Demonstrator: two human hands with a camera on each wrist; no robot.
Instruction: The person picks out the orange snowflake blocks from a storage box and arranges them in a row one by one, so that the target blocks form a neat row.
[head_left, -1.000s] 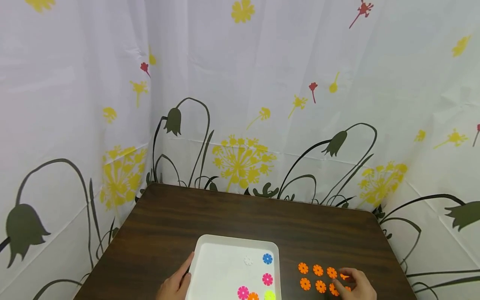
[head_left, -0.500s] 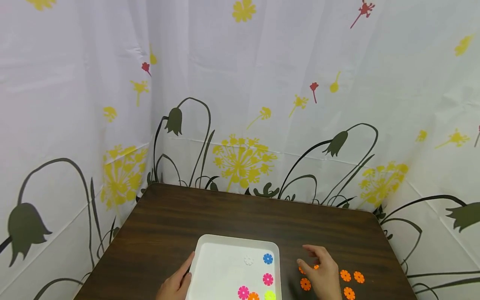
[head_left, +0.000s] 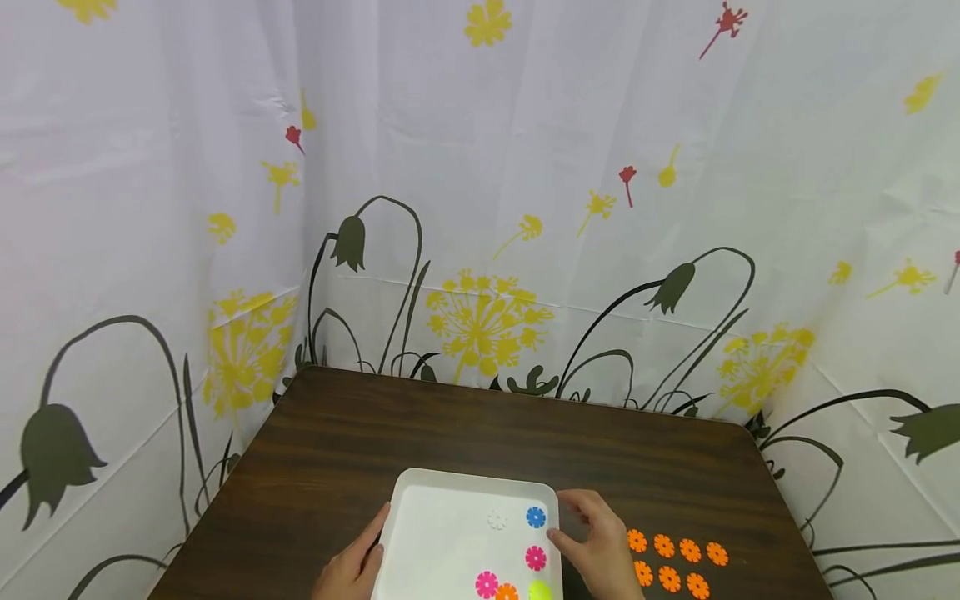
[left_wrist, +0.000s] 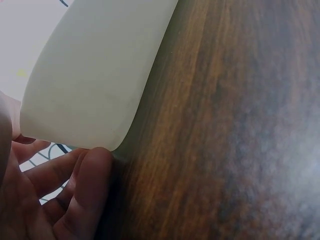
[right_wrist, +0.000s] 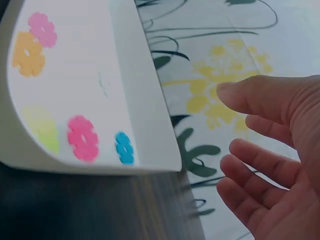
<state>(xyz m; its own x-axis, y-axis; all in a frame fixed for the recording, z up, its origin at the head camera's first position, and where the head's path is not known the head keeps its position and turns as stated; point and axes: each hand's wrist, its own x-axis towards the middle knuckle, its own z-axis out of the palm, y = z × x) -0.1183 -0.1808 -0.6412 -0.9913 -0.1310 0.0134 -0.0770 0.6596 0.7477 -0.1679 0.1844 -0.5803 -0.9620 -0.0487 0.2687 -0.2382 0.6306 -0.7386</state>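
A shallow white tray (head_left: 442, 533) rests on the table, holding several notched, flower-shaped plastic discs: a blue disc (head_left: 536, 517), pink discs (head_left: 536, 558), an orange one (head_left: 507, 592), a yellow one (head_left: 539, 591) and a white one (head_left: 497, 520). At the tray's left wall is my left hand (head_left: 352, 560), its fingers touching the outside near a corner in the left wrist view. My right hand (head_left: 600, 546) is by the tray's right rim; the right wrist view shows its fingers spread and holding nothing. Orange discs (head_left: 670, 578) lie in two rows to its right.
The dark wood table (head_left: 450, 429) reaches back to a white curtain (head_left: 450, 125) printed with flowers, which also hangs at both sides. My right hand covers the area just left of the visible orange discs.
My right hand has moved left, from the right end of the orange disc rows across to the tray's right rim. My left hand and the tray have stayed put.
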